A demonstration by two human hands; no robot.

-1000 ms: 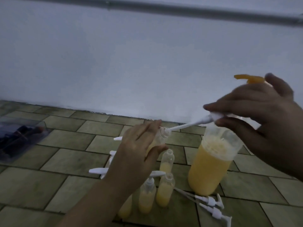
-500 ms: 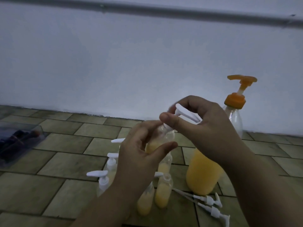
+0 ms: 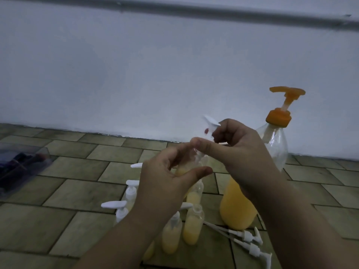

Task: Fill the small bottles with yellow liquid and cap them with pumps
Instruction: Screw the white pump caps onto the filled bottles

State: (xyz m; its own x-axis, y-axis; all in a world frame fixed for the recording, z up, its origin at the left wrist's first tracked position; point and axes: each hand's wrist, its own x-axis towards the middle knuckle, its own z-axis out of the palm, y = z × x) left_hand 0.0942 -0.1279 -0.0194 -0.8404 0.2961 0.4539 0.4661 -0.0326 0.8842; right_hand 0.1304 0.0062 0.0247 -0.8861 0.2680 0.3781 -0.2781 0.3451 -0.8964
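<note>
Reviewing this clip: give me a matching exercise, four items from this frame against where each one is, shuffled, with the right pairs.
Items:
1. large bottle with orange pump
2. loose white pumps
3. white pump head
4. clear plastic box

Places:
A. far left on the tiles
B. pinched in the right hand
C. lying on the tiles, front right
D. standing behind the right hand, near the wall

Pairs: 1-D, 2-C, 3-B, 4-A

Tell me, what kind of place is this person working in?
Probably a plain room at home, with the work done down on the floor, not a workshop. The small bottles and big pump bottle stand directly on greenish floor tiles beside a bare white wall.
</note>
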